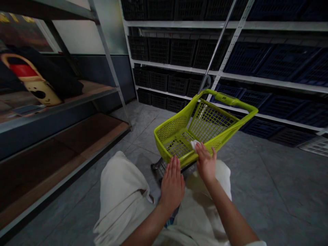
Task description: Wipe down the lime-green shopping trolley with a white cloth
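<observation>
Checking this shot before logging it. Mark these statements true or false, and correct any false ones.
The left hand holds the white cloth. False: the right hand holds it; the left lies open at the basket's near edge.
The yellow-green plastic mesh basket stands on a wooden shelf. False: its metal frame stands on the grey tiled floor.
Black plastic crates line the white metal shelving ahead. True.
A long steel pole rises behind the basket. True.

No readable lettering shows on the lime-green shopping cart [179, 133] or the shelves [174, 24].
</observation>
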### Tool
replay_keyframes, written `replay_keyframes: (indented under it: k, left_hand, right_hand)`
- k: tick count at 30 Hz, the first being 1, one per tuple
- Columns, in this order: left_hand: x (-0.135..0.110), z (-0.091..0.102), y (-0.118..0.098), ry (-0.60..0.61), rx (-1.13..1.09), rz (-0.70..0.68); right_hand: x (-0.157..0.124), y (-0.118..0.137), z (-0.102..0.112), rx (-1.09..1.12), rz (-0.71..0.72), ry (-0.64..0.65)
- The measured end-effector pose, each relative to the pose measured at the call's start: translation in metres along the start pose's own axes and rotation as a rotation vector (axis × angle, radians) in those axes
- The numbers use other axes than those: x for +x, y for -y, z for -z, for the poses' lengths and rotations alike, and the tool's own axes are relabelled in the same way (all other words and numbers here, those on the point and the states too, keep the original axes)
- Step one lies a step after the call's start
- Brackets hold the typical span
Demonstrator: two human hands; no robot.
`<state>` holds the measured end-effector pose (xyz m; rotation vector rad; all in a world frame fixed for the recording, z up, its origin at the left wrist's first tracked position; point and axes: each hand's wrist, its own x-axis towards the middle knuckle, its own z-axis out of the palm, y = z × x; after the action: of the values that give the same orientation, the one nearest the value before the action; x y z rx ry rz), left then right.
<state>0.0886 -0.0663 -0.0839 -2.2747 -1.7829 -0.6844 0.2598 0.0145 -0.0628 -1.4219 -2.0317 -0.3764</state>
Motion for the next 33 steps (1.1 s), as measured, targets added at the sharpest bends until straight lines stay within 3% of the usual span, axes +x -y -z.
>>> replay_keyframes:
  k: [3,5,7,10,13,17,20,24,27,31,33]
  left_hand:
    - [-0.001,-0.002,0.002,0.002,0.016,0.003]
    - [-0.001,-0.001,0.004,0.001,0.020,0.004]
    - [0.000,0.001,0.005,0.000,0.017,0.003]
    - [0.000,0.002,0.004,0.000,0.014,-0.002]
    - [0.000,0.001,0.002,0.004,0.029,0.000]
    - [0.000,0.000,0.001,0.001,0.036,0.005]
    - [0.000,0.000,0.002,0.001,0.034,0.003]
    - [-0.001,0.001,0.002,0.004,0.038,-0.007]
    - [-0.002,-0.001,0.000,0.002,0.043,-0.003]
    - [-0.001,-0.004,0.000,-0.003,0.043,0.003]
    - [-0.001,-0.003,0.001,0.001,0.041,0.003]
  right_hand:
    - [-0.012,0.032,-0.002,0.082,0.219,0.084]
    - [-0.013,0.033,-0.001,0.124,0.330,0.131]
    - [-0.006,0.015,0.001,0.121,0.318,0.138]
    - [0.007,-0.020,0.002,0.062,0.156,0.049]
    - [0.006,-0.020,-0.001,0.002,0.043,-0.008]
    - [-0.012,0.021,-0.001,0.059,0.271,0.076]
    - [-0.012,0.020,0.003,0.077,0.360,0.125]
    - [0.003,-0.020,0.007,-0.014,0.119,0.043]
    - [0.002,-0.018,0.004,-0.053,-0.003,-0.004]
    - [-0.014,0.023,0.001,0.048,0.230,0.079]
    - [-0.015,0.028,0.002,0.088,0.331,0.112]
